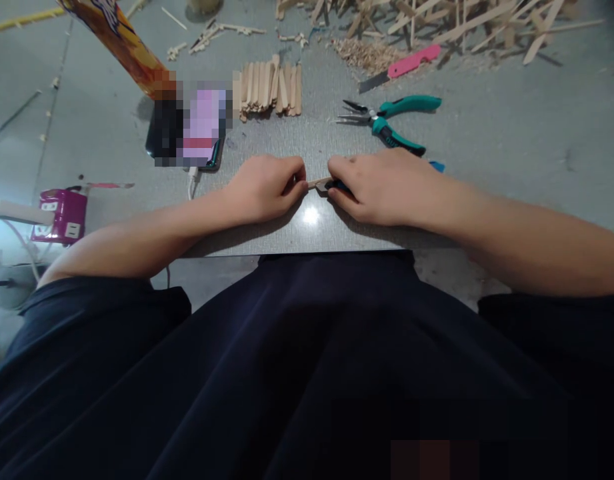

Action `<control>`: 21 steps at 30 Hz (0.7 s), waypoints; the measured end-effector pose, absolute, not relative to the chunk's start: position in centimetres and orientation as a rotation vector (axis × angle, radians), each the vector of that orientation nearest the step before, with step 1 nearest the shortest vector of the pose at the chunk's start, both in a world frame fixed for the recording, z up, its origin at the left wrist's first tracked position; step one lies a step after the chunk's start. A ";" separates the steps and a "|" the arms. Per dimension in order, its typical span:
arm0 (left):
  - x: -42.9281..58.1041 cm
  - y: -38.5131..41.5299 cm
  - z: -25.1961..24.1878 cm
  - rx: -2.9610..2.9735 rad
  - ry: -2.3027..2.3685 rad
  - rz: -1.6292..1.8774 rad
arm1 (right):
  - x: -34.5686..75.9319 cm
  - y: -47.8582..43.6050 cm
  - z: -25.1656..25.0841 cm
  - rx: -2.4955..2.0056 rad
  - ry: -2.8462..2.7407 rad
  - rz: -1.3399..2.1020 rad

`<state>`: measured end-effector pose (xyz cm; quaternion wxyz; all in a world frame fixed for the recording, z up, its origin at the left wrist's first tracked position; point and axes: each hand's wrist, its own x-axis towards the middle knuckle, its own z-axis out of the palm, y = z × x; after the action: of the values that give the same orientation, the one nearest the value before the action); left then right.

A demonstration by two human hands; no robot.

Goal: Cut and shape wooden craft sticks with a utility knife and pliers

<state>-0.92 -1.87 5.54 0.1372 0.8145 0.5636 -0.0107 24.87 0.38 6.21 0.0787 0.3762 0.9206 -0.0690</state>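
Near the front edge of the grey table, my left hand (269, 187) pinches a thin wooden craft stick (313, 183) between thumb and fingers. My right hand (379, 183) is closed round a blue and black utility knife (339, 186), most of it hidden under the palm. Its blue end (437, 166) shows behind the hand. The metal tip (323, 189) is at the stick, close to the right fingertips; I cannot tell whether it has cut into the wood.
Beyond my hands lie teal-handled pliers (379, 120), a pink-handled saw (411, 63), stacked craft sticks (269, 87), and a pile of sticks (437, 23) with wood shavings (369, 55). A phone (204, 127) with a cable, an orange packet (121, 40) and a purple power adapter (61, 215) are leftward.
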 end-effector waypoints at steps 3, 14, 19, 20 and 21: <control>-0.9 -2.0 5.6 2.375 1.639 -0.052 | 24.8 0.4 6.3 1.127 2.761 -0.229; -1.1 -2.0 5.5 2.381 1.629 -0.054 | 24.9 0.5 6.2 1.144 2.764 -0.315; -1.3 -1.8 5.1 2.364 1.602 -0.009 | 24.9 0.5 6.2 1.156 2.776 -0.339; -1.3 -1.8 5.1 2.359 1.599 0.001 | 24.9 0.4 6.3 1.159 2.774 -0.342; -1.3 -1.7 5.0 2.354 1.598 0.008 | 24.8 0.4 6.3 1.159 2.771 -0.340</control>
<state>-1.31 -1.71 5.04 0.1476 0.8184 0.5554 0.0028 24.84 0.42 6.34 0.0594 0.3827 0.9151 -0.1124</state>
